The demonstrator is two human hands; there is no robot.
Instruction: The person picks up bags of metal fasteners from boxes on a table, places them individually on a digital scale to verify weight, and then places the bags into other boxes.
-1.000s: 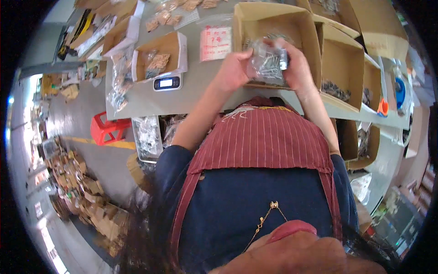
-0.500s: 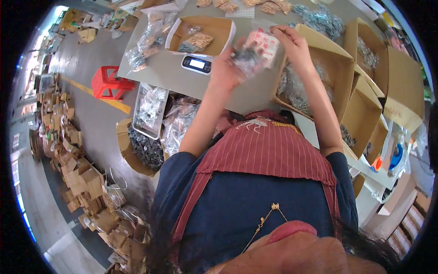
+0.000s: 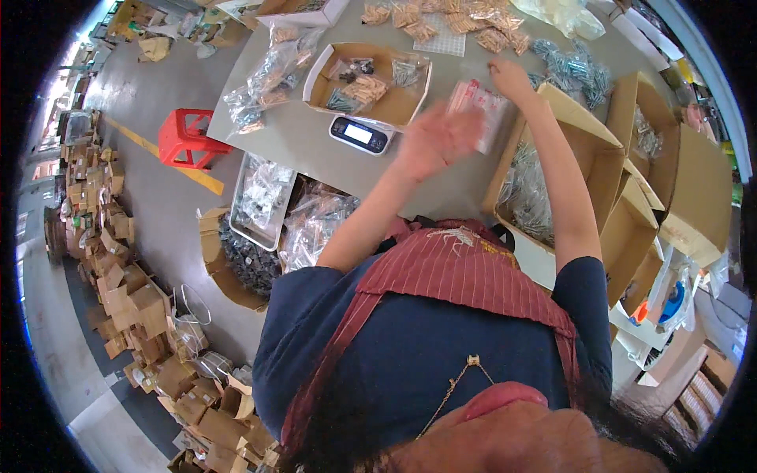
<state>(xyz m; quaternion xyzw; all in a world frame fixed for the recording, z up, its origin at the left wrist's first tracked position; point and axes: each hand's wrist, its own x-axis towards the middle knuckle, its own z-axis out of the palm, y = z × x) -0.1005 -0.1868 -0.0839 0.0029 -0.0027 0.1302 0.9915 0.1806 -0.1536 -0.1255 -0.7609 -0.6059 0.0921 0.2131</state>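
My left hand (image 3: pixel 443 140) is over the table in front of the parts box, palm showing and fingers apart, blurred, with nothing visible in it. Under and beside its fingertips lies a flat stack of clear plastic bags with red print (image 3: pixel 490 106). At the far end of these bags is my right hand (image 3: pixel 511 79), its fingers bent together; what they pinch, if anything, is hidden. A shallow cardboard box (image 3: pixel 315 88) stands at a digital scale (image 3: pixel 359 135) with a lit display. Small bags of wooden dowels (image 3: pixel 364 88), screws (image 3: pixel 405 73) and dark parts (image 3: pixel 359 68) lie inside it.
Open cartons of bagged hardware (image 3: pixel 527 189) line the right side. Bagged dowels (image 3: pixel 457 20) and screws (image 3: pixel 574 67) lie at the back. Filled bags (image 3: pixel 272 75) lie on the left. Below the table edge are a metal tray (image 3: pixel 262 197) and a red stool (image 3: pixel 189 140).
My left hand no longer holds the clear bag of dark parts. Bags of dark parts and screws now show in the box. My right hand is now at the far end of the printed bags.
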